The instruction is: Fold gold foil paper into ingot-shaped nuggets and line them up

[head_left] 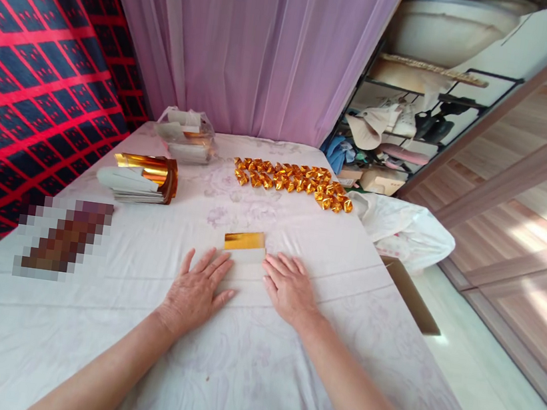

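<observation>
A small sheet of gold foil paper [244, 240] with a white lower part lies flat on the table, between and just beyond my hands. My left hand [198, 288] rests palm down with its fingers spread, fingertips close to the sheet's lower left corner. On the other side, my right hand [291, 289] lies flat too, its fingertips by the sheet's lower right corner. Whether either hand presses on the paper's edge I cannot tell. Farther back, several folded gold foil pieces [289, 179] stand in rows.
At the left is a stack of gold and white paper [146, 180], with a clear plastic bag of paper [184, 136] behind it. A pixelated patch [65, 238] hides something at the table's left. A white plastic bag [401, 230] sits beyond the right edge, below a cluttered rack [400, 117].
</observation>
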{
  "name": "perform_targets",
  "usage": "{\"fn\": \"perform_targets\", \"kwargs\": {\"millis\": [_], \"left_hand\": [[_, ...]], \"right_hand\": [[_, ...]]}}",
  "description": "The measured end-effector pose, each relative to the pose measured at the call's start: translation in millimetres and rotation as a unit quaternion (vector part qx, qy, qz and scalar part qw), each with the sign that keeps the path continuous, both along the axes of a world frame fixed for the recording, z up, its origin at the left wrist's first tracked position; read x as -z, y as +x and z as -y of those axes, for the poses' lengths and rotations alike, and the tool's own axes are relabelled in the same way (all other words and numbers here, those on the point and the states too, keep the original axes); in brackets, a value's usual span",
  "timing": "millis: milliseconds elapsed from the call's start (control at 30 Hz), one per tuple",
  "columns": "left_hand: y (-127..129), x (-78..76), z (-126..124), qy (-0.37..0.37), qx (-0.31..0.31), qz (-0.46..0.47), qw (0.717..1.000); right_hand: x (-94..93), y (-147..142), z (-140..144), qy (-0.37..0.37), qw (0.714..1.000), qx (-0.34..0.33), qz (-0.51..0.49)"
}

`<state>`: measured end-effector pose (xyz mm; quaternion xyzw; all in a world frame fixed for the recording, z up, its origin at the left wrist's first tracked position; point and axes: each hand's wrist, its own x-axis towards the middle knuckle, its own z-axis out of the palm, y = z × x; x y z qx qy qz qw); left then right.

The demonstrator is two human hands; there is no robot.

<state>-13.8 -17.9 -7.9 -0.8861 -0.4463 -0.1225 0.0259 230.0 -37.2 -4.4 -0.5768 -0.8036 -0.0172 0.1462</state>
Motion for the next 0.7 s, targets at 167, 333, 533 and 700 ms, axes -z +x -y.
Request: {"fn": "perform_targets", "kwargs": {"millis": [167, 333, 533, 700], "left_hand": [[-11, -3.7, 2, 0.020, -0.016, -0.013, 1.000], [-2, -14.2, 8, 0.053, -0.037, 0.001, 0.998], [34, -23.2, 21, 0.068, -0.026, 0.043, 0.996], [62, -10.0, 10, 0.028, 0.007, 0.014, 0.999]], "right_hand": [[4.6, -1, -2, 0.021, 1.000, -0.004, 0.001], [6.6, -1, -3, 0.036, 0.999, -0.008, -0.002], [5.7, -3, -3, 0.049, 0.999, -0.016, -0.006], [6.2, -4, -3, 0.055, 0.998, -0.010, -0.013]]}}
